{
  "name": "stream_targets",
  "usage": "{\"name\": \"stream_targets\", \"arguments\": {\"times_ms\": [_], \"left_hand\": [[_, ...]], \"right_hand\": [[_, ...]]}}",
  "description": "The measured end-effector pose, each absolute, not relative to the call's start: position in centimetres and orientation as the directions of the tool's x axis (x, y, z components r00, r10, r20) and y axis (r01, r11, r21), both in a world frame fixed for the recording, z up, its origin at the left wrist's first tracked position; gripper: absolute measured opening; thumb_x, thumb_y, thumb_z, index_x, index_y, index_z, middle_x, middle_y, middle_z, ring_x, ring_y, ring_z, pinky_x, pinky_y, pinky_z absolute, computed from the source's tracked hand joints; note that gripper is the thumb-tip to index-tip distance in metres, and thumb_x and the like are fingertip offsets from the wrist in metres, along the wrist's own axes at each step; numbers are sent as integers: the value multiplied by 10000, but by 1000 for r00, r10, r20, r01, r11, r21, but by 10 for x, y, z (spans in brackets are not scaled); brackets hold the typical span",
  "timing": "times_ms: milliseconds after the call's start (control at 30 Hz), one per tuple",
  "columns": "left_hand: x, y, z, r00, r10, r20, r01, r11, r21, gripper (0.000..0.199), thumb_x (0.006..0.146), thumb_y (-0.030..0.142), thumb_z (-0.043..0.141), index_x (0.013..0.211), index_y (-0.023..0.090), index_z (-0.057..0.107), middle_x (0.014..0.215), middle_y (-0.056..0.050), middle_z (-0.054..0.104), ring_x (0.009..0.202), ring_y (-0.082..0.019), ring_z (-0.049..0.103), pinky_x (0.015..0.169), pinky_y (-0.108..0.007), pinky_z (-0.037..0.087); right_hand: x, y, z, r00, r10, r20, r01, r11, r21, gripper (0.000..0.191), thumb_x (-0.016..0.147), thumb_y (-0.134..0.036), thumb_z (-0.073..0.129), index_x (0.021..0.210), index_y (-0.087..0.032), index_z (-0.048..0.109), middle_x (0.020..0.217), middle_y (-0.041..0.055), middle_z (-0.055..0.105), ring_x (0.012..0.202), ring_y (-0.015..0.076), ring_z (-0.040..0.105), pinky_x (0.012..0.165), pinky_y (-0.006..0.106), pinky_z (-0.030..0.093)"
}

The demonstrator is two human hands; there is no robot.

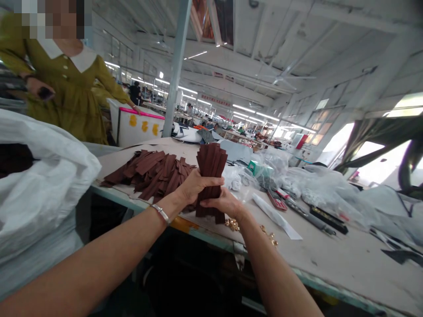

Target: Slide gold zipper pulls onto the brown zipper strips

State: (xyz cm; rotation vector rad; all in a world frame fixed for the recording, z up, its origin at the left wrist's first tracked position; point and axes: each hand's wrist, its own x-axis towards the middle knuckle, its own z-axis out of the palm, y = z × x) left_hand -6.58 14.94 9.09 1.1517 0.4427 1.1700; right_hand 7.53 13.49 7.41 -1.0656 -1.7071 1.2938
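We have both hands closed on one thing: the left hand (pixel 192 187), with a bracelet at its wrist, grips a bundle of brown strips (pixel 212 159) around its middle, thumb laid across the front, and the right hand (pixel 228 203) grips it lower down from the other side. The bundle stands roughly upright between them, over the near edge of the counter (pixel 343 259); whether its lower end touches the surface we cannot tell. As far as we can judge, the gathering is partly done — these strips lie together lengthwise, yet their top ends fan out unevenly, so the bundle does not look squared up. Just left of it, a heap of loose strips (pixel 153 174) lies spread and crossed on the counter, and that share looks ungathered. How many strips each lot holds we cannot count. Near the right hand, small gold-coloured pieces (pixel 232 224) sit on the counter, apart from the heap — none that we can see is fixed to a strip. Farther right are a white paper strip (pixel 277 216) and crumpled clear plastic bags (pixel 313 182); at far left stands a white sack (pixel 49 171), with a co-worker (pixel 66 88) beyond it.
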Motion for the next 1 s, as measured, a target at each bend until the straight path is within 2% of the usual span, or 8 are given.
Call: {"name": "stream_targets", "arguments": {"times_ms": [100,233,367,467,600,700,833,1000], "left_hand": [[-76,131,114,487,839,245,-534,64,843,248,711,116,753,946,128,674,864,-47,711,788,-179,673,706,-317,551],[-87,93,115,643,749,161,-548,303,780,414,623,168,783,1026,161,687,967,-101,752,893,-263,698,773,-390,558],[-87,53,77,713,701,25,-523,507,685,181,697,169,718,866,110,700,750,-81,749,700,-204,710,665,-312,564],[-87,28,50,713,699,-62,-546,608,576,83,799,186,655,779,106,668,625,-25,688,616,-163,683,570,-266,545],[-93,12,33,654,747,-123,-651,638,411,160,906,229,569,795,132,631,637,39,637,565,-106,630,574,-260,554],[-95,7,25,629,755,-186,-679,650,342,148,913,203,560,814,120,632,659,28,646,562,-104,633,572,-257,564],[-88,4,15,601,758,-252,-697,652,299,129,921,170,537,880,109,643,720,3,684,595,-111,659,620,-278,589],[-80,1,7,582,756,-300,-705,653,277,141,924,170,528,886,105,646,710,-1,685,600,-116,666,627,-285,595]], "right_hand": [[71,105,93,-400,916,44,158,116,-981,284,565,-162,809,836,-163,724,757,-19,700,684,154,622,716,295,517],[59,44,93,-431,900,-61,84,-27,-996,320,573,-176,814,875,-172,708,802,-9,704,693,152,631,690,277,513],[53,-14,62,-427,882,-200,-20,-230,-973,326,556,-222,836,838,-159,685,730,-18,682,618,137,617,640,262,504],[65,-51,31,-450,864,-228,-72,-290,-954,377,652,-357,820,935,-139,703,811,35,715,720,186,667,706,298,514],[96,-96,-9,-184,979,-82,-18,-87,-996,416,852,-437,643,1196,-205,624,1129,95,694,1054,252,643,900,388,500],[113,-125,-30,38,986,163,299,144,-943,295,899,-294,591,1190,-255,610,1213,92,646,1079,244,631,942,419,494],[116,-149,-36,-110,870,480,603,442,-664,388,868,-71,547,1199,-269,588,1286,108,564,1190,251,553,984,442,477],[110,-157,-29,-273,775,569,641,588,-493,548,814,41,506,1226,-313,582,1322,95,489,1081,220,586,876,407,541]]}}
